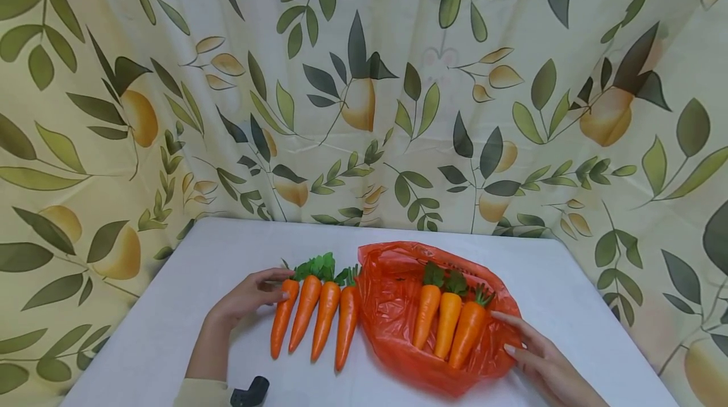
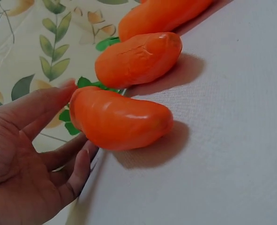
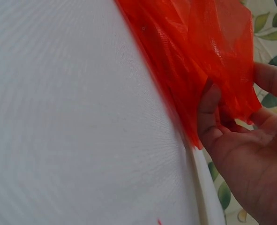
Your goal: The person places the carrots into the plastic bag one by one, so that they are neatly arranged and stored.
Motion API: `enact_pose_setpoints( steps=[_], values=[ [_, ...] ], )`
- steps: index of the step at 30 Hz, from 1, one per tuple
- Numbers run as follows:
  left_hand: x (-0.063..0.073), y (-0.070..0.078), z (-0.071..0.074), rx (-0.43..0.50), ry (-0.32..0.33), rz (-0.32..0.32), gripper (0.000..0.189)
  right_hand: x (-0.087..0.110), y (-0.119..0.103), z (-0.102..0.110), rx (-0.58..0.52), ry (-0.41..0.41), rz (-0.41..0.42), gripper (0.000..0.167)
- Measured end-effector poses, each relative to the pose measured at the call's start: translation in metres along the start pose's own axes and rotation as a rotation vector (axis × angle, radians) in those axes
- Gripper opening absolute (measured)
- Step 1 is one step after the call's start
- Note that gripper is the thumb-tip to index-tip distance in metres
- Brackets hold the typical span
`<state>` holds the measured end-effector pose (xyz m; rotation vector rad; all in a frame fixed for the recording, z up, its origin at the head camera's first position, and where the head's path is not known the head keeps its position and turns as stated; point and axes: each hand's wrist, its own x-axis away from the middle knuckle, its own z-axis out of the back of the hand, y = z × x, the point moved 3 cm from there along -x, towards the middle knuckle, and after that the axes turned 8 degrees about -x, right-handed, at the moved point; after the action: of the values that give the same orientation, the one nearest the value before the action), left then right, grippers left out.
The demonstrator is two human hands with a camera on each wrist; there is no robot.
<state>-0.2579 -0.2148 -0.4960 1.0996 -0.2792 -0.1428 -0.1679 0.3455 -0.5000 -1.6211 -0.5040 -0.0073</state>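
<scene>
Several orange carrots with green tops lie side by side on the white table. My left hand [image 1: 256,293] is at the top end of the leftmost carrot [image 1: 284,318]. In the left wrist view its fingertips are right at the crown of that carrot [image 2: 122,119], fingers spread and loosely bent. A red plastic bag [image 1: 392,337] lies spread with its mouth wide, and three carrots [image 1: 450,325] rest inside it, tops toward the back. At the bag's right side my right hand [image 1: 537,353] holds the rim, thumb and fingers around the thin film [image 3: 227,47].
White cloth covers the table [image 1: 239,239], whose far edge meets a leaf-and-fruit patterned curtain [image 1: 364,110]. The same curtain hangs at the left and right sides. A dark wrist device [image 1: 250,392] sits by the left sleeve [image 1: 199,393].
</scene>
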Motion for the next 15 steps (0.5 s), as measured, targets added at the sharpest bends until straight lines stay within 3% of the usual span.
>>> enact_pose_setpoints(
  steps=[8, 15],
  values=[
    [-0.0018, 0.0035, -0.0049, -0.12, -0.013, -0.014, 0.049, 0.0002, 0.0009, -0.0001, 0.007, 0.009, -0.003, 0.055],
    [-0.0023, 0.0045, -0.0078, -0.145, -0.026, -0.012, 0.054, -0.0005, 0.0005, 0.0002, 0.014, 0.005, 0.002, 0.056]
  ],
)
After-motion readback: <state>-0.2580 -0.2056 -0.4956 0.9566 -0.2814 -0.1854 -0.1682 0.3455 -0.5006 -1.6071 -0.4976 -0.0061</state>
